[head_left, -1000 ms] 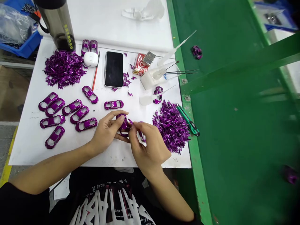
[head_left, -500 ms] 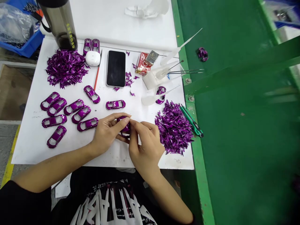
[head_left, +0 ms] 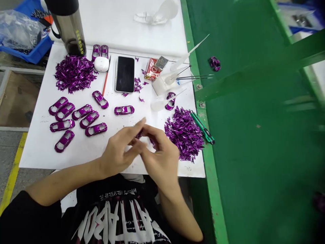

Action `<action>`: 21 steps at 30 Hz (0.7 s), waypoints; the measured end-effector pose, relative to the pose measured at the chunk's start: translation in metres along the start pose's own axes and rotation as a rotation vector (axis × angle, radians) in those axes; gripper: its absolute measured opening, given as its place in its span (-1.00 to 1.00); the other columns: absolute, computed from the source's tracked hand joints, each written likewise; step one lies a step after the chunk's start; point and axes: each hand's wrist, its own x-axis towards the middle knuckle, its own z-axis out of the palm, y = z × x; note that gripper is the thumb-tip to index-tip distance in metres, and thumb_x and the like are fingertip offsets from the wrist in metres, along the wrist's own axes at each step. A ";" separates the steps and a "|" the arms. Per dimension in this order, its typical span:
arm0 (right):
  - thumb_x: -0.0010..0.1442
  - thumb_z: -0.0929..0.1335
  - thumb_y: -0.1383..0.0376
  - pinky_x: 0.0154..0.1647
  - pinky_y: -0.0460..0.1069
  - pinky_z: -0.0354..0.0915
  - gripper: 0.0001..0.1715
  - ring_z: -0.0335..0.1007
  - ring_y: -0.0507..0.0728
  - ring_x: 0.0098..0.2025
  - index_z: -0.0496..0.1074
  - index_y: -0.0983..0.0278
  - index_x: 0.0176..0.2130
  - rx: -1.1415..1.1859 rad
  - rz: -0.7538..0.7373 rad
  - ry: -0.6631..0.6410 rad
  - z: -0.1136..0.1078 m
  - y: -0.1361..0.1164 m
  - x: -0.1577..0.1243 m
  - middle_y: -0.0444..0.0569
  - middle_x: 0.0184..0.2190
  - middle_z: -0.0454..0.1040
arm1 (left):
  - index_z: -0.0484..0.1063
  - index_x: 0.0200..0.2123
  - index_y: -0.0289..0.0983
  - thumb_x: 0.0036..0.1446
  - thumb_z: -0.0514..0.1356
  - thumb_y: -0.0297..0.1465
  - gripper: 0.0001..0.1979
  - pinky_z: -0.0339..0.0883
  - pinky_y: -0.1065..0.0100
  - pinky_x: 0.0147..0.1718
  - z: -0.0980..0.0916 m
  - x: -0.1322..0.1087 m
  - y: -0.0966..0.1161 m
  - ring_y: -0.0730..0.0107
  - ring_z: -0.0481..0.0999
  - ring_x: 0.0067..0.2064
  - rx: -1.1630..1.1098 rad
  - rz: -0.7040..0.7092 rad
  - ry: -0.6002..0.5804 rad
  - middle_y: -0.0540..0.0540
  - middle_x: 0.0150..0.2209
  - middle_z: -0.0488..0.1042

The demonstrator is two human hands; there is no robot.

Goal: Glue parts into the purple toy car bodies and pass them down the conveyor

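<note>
White tabletop (head_left: 35, 157) under left hand (head_left: 116, 156), green conveyor (head_left: 254, 162) alongside

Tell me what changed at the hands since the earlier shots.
Both hands moved and now blur. The left hand has tilted its fingers up and rightward, beside the right hand. The purple car-shaped piece is now mostly hidden between them; any grip cannot be told. The other car-shaped pieces, shred piles and phone stayed put.

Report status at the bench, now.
Left hand and right hand meeting, blurred, grip unclear. Purple foil piece between them. Purple foil scrap pile by right hand.
</note>
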 end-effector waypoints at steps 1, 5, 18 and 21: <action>0.25 0.53 0.24 -0.02 0.11 0.61 -0.70 0.63 0.17 -0.10 0.58 0.14 -0.01 0.123 0.069 -0.075 -0.011 -0.004 -0.003 -0.06 -0.11 0.67 | 0.27 0.47 -0.12 0.33 0.34 -0.12 -0.28 0.62 0.25 -0.02 -0.002 -0.011 0.001 0.26 0.66 -0.06 0.013 0.062 -0.028 -0.19 0.04 0.65; 0.18 0.60 0.22 0.04 0.08 0.64 -0.57 0.69 0.18 -0.06 0.59 0.10 0.04 0.385 0.307 -0.402 -0.045 -0.008 -0.027 -0.06 -0.06 0.70 | 0.09 0.54 -0.05 0.20 0.47 -0.21 -0.04 0.62 0.28 -0.11 -0.007 -0.066 0.014 0.27 0.66 -0.11 -0.015 -0.120 -0.055 -0.17 0.06 0.62; 0.15 0.55 0.03 -0.03 0.09 0.60 -0.59 0.66 0.21 -0.15 0.51 0.16 -0.10 0.184 0.617 -1.237 -0.043 -0.008 -0.006 -0.07 -0.22 0.67 | 0.50 -0.13 -0.29 -0.12 0.36 -0.56 -0.59 0.41 0.33 -0.23 0.030 -0.113 0.028 0.31 0.52 -0.23 -0.517 -1.084 -0.072 -0.04 -0.27 0.52; 0.13 0.55 -0.03 -0.12 0.08 0.60 -0.51 0.67 0.22 -0.17 0.47 0.16 -0.07 0.085 0.642 -1.287 -0.044 -0.005 0.000 -0.04 -0.21 0.67 | 0.42 -0.25 -0.26 -0.13 0.35 -0.54 -0.69 0.29 0.40 -0.39 0.035 -0.110 0.029 0.43 0.40 -0.38 -0.461 -1.177 -0.014 0.07 -0.42 0.41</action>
